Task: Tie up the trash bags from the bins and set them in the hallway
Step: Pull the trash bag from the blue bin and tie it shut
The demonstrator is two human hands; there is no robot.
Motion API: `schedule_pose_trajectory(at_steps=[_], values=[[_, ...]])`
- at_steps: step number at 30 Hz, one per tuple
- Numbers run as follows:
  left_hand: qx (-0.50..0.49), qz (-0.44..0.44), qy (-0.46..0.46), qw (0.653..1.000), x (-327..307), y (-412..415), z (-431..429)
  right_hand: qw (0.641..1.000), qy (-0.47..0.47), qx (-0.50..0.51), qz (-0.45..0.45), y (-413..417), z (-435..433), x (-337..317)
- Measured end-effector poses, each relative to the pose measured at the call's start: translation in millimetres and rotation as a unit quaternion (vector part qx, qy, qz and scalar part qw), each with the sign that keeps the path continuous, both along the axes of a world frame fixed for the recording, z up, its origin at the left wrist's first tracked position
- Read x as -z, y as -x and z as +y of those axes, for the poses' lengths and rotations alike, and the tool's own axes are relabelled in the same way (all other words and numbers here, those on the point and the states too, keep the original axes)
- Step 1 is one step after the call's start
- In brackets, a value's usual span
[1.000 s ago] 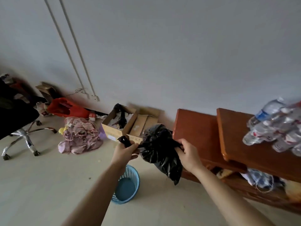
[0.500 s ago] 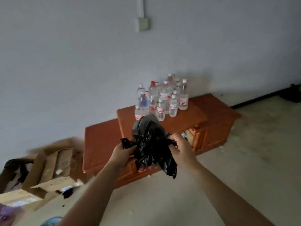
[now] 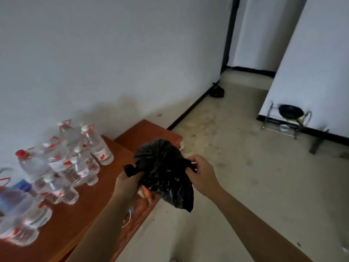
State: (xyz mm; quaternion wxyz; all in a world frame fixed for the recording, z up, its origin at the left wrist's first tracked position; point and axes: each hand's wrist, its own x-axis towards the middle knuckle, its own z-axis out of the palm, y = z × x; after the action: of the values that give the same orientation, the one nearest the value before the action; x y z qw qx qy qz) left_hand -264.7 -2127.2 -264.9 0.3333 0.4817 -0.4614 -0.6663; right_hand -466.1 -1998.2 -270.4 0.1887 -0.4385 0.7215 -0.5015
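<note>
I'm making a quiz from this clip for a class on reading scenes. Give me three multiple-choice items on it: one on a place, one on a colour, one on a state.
1. Where do the water bottles stand?
A. on the floor
B. on the wooden cabinet
C. on the metal rack

2. What colour is the trash bag?
A. black
B. blue
C. white

3. How is the bag held?
A. lying on the floor
B. hanging from one hand
C. gripped by both hands, off the floor

Answers:
1 B, the bottles crowd the cabinet's top.
2 A, the plastic is glossy black.
3 C, the left hand and the right hand each pinch a gathered end of the bag.
</note>
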Motion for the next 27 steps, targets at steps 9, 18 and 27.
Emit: schedule_pose_trajectory(at_steps=[9, 18, 27], values=[[0.169, 0.032, 0.046, 0.984, -50.8, 269.8, -131.5, 0.982, 0.015, 0.186, 0.033, 228.5, -68.3, -44.8], [0.266, 0.031, 0.071, 0.961, -36.9, 547.8, -219.2, 0.959, 0.057, 0.278, 0.016, 473.8, -148.6, -9.7], [0.188, 0.019, 0.077, 0.979, -75.3, 769.9, -366.5, 0.973, 0.026, 0.226, 0.037, 725.7, -313.7, -45.5]])
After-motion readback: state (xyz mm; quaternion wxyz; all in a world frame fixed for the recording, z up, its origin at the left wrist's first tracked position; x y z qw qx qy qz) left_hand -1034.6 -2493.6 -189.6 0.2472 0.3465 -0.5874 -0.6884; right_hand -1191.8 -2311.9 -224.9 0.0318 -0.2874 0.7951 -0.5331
